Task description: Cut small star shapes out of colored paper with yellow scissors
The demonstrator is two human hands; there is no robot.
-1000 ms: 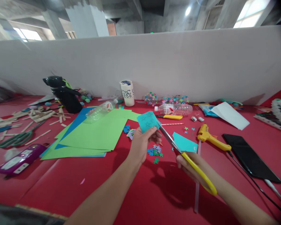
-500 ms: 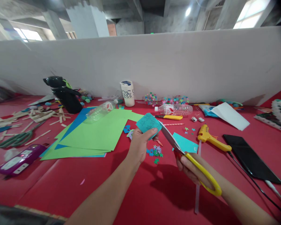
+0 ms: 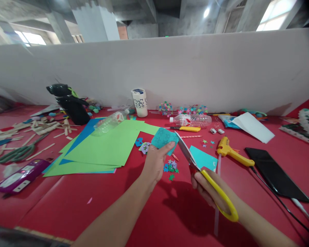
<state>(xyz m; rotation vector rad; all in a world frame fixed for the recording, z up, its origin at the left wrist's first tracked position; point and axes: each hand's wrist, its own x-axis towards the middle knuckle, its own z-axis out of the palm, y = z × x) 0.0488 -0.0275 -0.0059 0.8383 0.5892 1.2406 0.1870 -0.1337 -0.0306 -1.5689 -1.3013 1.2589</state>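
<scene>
Between the thumb and fingers of my left hand [image 3: 156, 159] is a small teal piece of paper [image 3: 162, 137] with star outlines drawn on it. My right hand [image 3: 207, 187] grips yellow-handled scissors [image 3: 220, 192], their blades pointing up and left with the tips close to the paper's right edge. Whether the blades touch the paper I cannot tell. Below the paper, cut-out stars [image 3: 172, 167] in blue, purple and green lie in a small pile. A larger turquoise sheet [image 3: 203, 158] rests on the table behind the scissors.
Green sheets [image 3: 105, 145] and a black bottle [image 3: 72, 106] are on the left, near wooden sticks and green scissors [image 3: 18, 153]. A yellow utility knife [image 3: 190, 129] and plastic bottle [image 3: 192, 120] lie ahead. To the right are a corded glue gun [image 3: 234, 154] and black phone [image 3: 275, 173].
The teal paper has turned and tilted in my left hand, dropping slightly. My right hand and the scissors have shifted a little left and down.
</scene>
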